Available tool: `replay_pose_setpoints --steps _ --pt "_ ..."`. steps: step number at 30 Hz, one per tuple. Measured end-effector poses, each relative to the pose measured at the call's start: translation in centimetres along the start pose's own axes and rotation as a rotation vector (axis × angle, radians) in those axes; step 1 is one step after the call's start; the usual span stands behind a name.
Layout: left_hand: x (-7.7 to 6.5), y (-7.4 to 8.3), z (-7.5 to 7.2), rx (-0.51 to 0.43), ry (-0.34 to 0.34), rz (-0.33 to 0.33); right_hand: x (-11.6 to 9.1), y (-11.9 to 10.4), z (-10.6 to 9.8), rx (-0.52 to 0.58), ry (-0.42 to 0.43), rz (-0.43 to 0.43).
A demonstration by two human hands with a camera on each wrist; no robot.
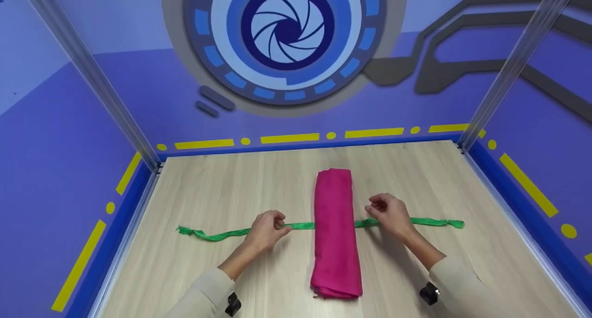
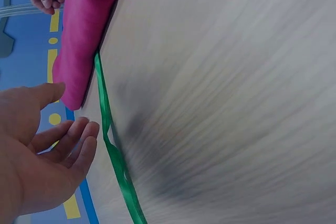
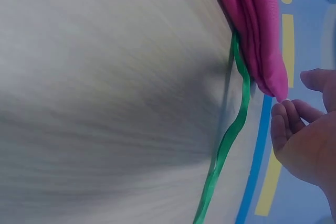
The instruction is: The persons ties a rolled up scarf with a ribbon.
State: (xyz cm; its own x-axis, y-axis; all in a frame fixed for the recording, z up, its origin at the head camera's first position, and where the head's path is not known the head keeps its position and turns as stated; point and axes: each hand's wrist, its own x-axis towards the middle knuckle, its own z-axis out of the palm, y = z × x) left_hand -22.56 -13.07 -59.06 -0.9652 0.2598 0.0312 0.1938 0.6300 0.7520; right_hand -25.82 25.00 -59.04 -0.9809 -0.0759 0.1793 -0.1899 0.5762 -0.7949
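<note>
A folded magenta cloth [image 1: 335,234] lies lengthwise on the wooden table. Beneath its middle passes a green ribbon [image 1: 303,226], stretching out to both sides; the part under the cloth is hidden. My left hand [image 1: 266,230] hovers over the ribbon left of the cloth, fingers loosely bent with a gap to the thumb. To the right of the cloth, my right hand [image 1: 391,215] is held above the ribbon in a similar relaxed way. Both wrist views show the left hand [image 2: 47,150] and the right hand [image 3: 307,124] apart from the ribbon and holding nothing.
The light wood table [image 1: 208,183] is bounded by blue printed walls [image 1: 138,91] at the back and sides. Clear posts [image 1: 92,72] stand at the back corners. A small black device [image 1: 429,293] sits at the right sleeve, another black device [image 1: 233,304] at the left.
</note>
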Motion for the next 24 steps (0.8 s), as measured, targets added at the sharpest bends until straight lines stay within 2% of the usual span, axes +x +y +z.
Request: replay_pose_setpoints --steps 9,16,24 --pt "0.0 -0.4 0.2 0.114 0.050 -0.088 -0.5 1.1 -0.6 -0.069 -0.036 0.045" --pt "0.3 -0.8 0.4 0.140 0.086 -0.089 -0.8 1.6 -0.8 -0.124 -0.040 0.072" --pt "0.1 -1.3 0.9 0.154 0.061 -0.108 -1.4 2.2 -1.0 -0.137 -0.055 0.099"
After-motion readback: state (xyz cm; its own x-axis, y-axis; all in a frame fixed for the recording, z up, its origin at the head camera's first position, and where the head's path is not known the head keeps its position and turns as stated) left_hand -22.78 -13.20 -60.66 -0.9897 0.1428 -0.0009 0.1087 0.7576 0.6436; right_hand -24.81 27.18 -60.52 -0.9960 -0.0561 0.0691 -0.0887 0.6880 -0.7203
